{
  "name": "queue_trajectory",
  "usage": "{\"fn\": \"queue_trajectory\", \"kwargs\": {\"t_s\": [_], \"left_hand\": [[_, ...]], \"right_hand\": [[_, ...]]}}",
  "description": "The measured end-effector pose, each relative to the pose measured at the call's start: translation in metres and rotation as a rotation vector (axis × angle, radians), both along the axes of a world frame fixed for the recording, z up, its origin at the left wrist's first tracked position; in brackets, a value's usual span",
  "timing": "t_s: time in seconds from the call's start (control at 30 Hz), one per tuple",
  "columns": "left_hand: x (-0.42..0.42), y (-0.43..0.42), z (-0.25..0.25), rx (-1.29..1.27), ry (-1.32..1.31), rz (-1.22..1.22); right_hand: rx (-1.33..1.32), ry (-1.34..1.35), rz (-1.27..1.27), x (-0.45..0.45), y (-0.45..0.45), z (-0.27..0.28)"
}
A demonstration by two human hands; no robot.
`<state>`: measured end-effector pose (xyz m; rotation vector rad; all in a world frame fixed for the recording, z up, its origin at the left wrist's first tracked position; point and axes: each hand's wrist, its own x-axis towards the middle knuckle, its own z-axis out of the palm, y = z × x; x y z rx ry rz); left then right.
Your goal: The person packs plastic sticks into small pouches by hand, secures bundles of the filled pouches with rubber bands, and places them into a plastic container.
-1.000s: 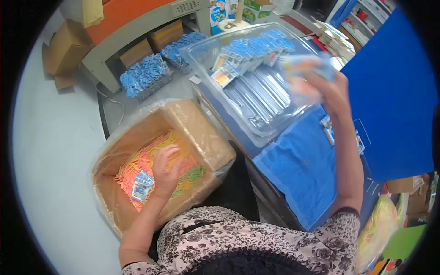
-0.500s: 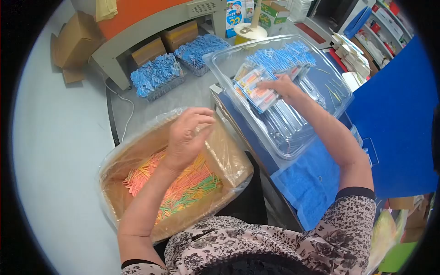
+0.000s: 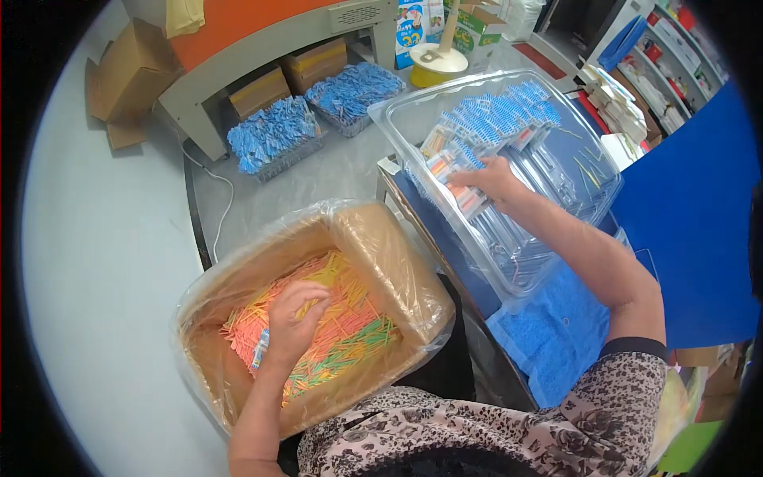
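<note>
My left hand [image 3: 296, 322] is inside the plastic-lined cardboard box [image 3: 389, 266], just above a heap of thin pink, orange, yellow and green sticks [image 3: 342, 314]. Its fingers are curled towards the thumb; anything between them is hidden. Beside the wrist a small blue-and-white packet [image 3: 261, 348] shows against the sticks. At the near left side of a clear plastic tray [image 3: 489, 266], my right hand [image 3: 494, 181] grips flat clear packets [image 3: 449, 171] with blue-patterned edges and orange sticks inside. More blue-edged packets [image 3: 509, 111] lie in rows beyond it.
Two clear baskets [image 3: 278, 147] of blue packets stand on the floor beneath an orange-and-grey machine [image 3: 270, 40]. A blue towel [image 3: 548, 342] lies in front of the tray. Loose sticks [image 3: 588, 171] lie at its right. An open carton [image 3: 135, 71] stands at far left.
My left hand has gone down into the box, closer to the sticks. The packets under my right hand have gone from tilted up to lower against the row. The view has shifted slightly.
</note>
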<state>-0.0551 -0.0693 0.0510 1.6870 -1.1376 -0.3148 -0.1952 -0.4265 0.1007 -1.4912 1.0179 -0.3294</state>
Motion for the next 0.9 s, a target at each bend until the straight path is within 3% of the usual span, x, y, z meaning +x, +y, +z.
{"fn": "queue_trajectory", "kwargs": {"t_s": [0.3,0.4,0.43,0.5,0.63,0.9], "left_hand": [[-0.007,0.013,-0.018,0.080,0.190,0.044],[-0.008,0.012,-0.023,0.082,0.192,0.033],[-0.007,0.013,-0.024,0.085,0.194,0.034],[-0.006,0.015,-0.027,0.094,0.197,0.035],[-0.003,0.015,-0.028,0.105,0.178,0.040],[0.003,0.022,-0.039,0.112,0.131,0.068]], "right_hand": [[0.012,0.041,-0.073,0.006,-0.011,-0.019],[-0.356,0.064,-0.047,0.008,-0.005,-0.014],[-0.356,0.063,-0.046,0.012,-0.004,0.001],[-0.764,0.424,0.347,0.023,-0.008,0.038],[-0.899,0.229,0.156,0.051,-0.024,0.013],[-1.015,0.448,0.227,0.053,-0.035,0.032]]}}
